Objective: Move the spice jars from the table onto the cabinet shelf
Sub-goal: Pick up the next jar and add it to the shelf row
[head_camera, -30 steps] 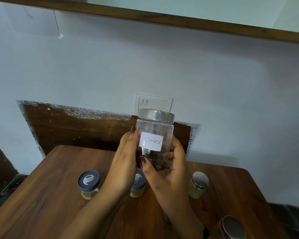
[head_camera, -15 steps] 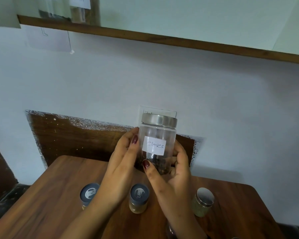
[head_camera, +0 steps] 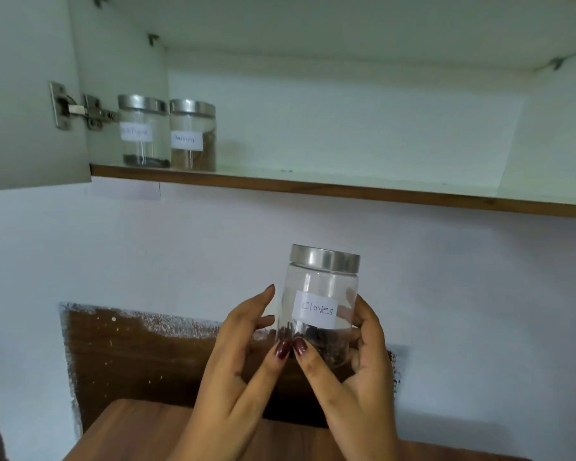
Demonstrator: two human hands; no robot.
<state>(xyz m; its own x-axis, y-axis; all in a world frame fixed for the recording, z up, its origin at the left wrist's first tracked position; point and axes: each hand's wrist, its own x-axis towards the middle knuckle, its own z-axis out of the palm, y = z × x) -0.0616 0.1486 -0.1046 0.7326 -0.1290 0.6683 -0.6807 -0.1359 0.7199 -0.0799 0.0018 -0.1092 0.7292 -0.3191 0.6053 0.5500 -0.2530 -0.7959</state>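
Cloves jar lifted clear, on its way up to the shelf.

The cabinet shelf (head_camera: 346,189) has come into sight well above the grip. It is bare straight overhead, and two labelled jars (head_camera: 167,134) stand together up and to the left, so the carry looks about half done with room to set down. The table (head_camera: 140,427) has dropped below the grip, and the small jars left on it have slipped out of view. The cloves jar (head_camera: 320,294) is upright in mid-air. The right hand (head_camera: 356,387) wraps it, thumb in front and fingers behind. The left hand (head_camera: 233,377) has slackened, fingers stretched loose just beside the glass and only its thumb tip touching. I can't read the shelf jars' labels, and both wrists are cut off.
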